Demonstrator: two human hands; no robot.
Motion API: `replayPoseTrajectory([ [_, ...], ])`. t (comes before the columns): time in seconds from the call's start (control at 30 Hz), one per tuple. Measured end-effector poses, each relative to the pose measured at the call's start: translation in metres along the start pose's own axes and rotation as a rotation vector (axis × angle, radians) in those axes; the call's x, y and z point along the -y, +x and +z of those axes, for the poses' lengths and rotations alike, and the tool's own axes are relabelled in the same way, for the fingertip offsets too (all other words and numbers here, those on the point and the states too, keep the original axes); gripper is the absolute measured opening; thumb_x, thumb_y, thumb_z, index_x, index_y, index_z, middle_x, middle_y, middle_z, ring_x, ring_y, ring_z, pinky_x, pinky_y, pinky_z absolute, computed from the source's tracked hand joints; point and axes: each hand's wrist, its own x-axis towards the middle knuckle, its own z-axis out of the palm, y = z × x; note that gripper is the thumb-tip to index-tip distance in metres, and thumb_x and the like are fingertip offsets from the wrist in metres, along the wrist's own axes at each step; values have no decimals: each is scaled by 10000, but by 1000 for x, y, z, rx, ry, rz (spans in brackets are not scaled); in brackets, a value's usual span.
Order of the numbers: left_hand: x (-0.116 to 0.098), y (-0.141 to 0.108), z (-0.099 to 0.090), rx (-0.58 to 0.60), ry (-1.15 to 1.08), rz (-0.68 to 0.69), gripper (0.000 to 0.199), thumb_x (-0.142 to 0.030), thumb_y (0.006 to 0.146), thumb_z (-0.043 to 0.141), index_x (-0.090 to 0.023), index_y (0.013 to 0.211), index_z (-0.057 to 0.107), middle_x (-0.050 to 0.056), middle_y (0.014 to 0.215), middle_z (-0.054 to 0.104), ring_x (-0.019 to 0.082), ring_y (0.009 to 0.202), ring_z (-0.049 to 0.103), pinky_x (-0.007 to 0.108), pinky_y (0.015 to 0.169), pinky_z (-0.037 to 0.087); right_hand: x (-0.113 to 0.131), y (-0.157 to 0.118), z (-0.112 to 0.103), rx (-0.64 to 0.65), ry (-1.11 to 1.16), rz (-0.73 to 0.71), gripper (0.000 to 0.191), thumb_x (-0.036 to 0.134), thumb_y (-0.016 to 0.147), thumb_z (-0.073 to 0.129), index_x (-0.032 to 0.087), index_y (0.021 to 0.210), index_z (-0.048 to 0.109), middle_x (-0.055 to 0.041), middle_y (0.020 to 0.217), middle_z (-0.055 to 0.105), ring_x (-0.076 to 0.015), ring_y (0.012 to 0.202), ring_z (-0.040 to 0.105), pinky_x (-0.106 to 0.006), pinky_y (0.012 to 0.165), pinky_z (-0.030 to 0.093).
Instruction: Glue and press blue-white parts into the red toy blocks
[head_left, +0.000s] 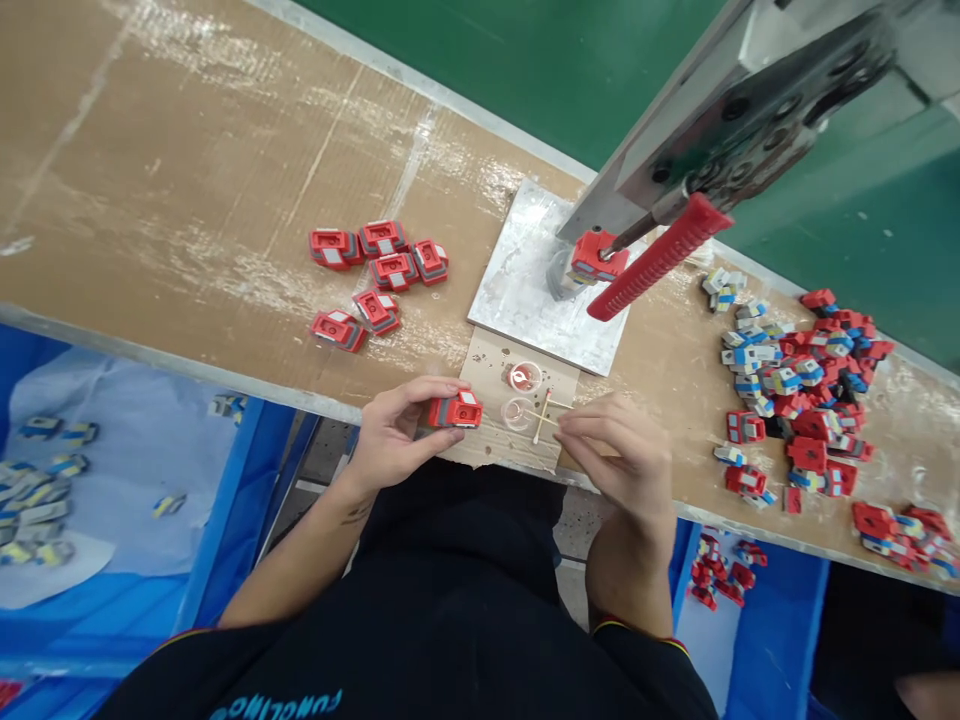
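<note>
My left hand (409, 430) grips a red toy car (456, 409) with grey trim between thumb and fingers, over the bench's near edge. Pinched in my right hand (619, 440) is a thin pale stick (541, 416), whose tip reaches to a small clear cup (516, 414). Whether the tip carries cotton cannot be made out. Just behind that cup sits another small cup (523, 377) with something red in it. A cotton swab (537, 434) and a red-tipped stick (546, 402) lie beside the cups on a stained cardboard piece (487, 355).
A hand press with a red handle (660, 258) rises from a metal plate (517, 270), a red toy part (598, 256) under it. Several red cars (394, 270) stand at left, with a heap of toy parts (810, 380) at right. Blue bins (225, 500) flank me below the bench.
</note>
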Motion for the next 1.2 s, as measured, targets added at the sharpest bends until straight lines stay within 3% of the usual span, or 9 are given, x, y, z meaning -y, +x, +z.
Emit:
replayPoseTrajectory([
  [0.2, -4, -2, -4, -128, -6, -150, 382, -293, 720, 981, -187, 1058, 839, 113, 1044, 863, 240, 905, 835, 294, 822, 694, -3, -13, 3, 225, -92, 91, 197, 335, 1016, 711, 259, 1192, 759, -90, 1073, 783, -228, 932, 727, -363, 765, 594],
  [0.3, -7, -4, -6, -236, -86, -230, 405, -342, 707, 996, -214, 1064, 856, 72, 986, 869, 213, 841, 833, 266, 794, 691, -21, -42, -25, -75, -111, 265, 376, 477, 974, 755, 267, 1282, 704, -86, 1102, 741, -202, 848, 690, -336, 689, 564],
  [0.4, -16, 0, -5, -364, -239, -286, 450, -415, 639, 1023, -242, 1024, 866, 34, 890, 864, 203, 742, 819, 269, 689, 700, -48, -87, -69, -539, -404, 529, 298, 501, 1045, 607, 224, 986, 698, -28, 850, 665, -166, 679, 582, -314, 635, 484],
  [0.47, -24, 5, -2, -412, -274, -349, 485, -442, 576, 1038, -250, 990, 871, 34, 857, 859, 200, 679, 799, 268, 603, 687, -64, -119, -97, -629, -640, 706, 417, 488, 1095, 442, 219, 848, 643, -18, 748, 611, -182, 675, 565, -326, 666, 469],
  [0.57, -32, 12, 3, -396, -272, -402, 447, -430, 578, 1029, -320, 979, 866, 13, 880, 865, 182, 616, 761, 279, 523, 655, -77, -158, -118, -536, -777, 822, 330, 413, 1056, 444, 199, 959, 675, -86, 885, 693, -233, 801, 610, -378, 768, 493],
  [0.7, -31, 16, 12, -329, -316, -327, 336, -420, 626, 1024, -403, 886, 811, -48, 909, 869, 178, 590, 714, 273, 456, 573, -83, -180, -116, -321, -758, 834, 259, 304, 929, 600, 206, 1127, 734, -140, 1119, 763, -303, 1013, 636, -466, 953, 485],
  [0.87, -37, 16, 21, -320, -319, -383, 364, -514, 646, 1004, -341, 887, 793, -5, 940, 874, 148, 567, 654, 252, 471, 539, -87, -184, -125, -230, -763, 853, 311, 296, 926, 644, 224, 1209, 752, -146, 1245, 755, -337, 1127, 610, -492, 1015, 453],
  [1.07, -46, 10, 19, -277, -282, -403, 553, -291, 459, 1075, -352, 957, 843, 20, 924, 872, 104, 515, 584, 219, 475, 529, -92, -181, -136, -112, -808, 922, 271, 281, 897, 704, 252, 1155, 780, -121, 1243, 774, -344, 1139, 606, -474, 949, 435],
  [1.2, -42, 2, 14, -263, -320, -405, 551, -492, 512, 1058, -287, 987, 867, 47, 839, 853, 127, 533, 628, 248, 508, 585, -91, -172, -132, -102, -784, 900, 229, 207, 892, 674, 247, 1092, 778, -124, 1178, 775, -346, 1135, 617, -491, 941, 441],
])
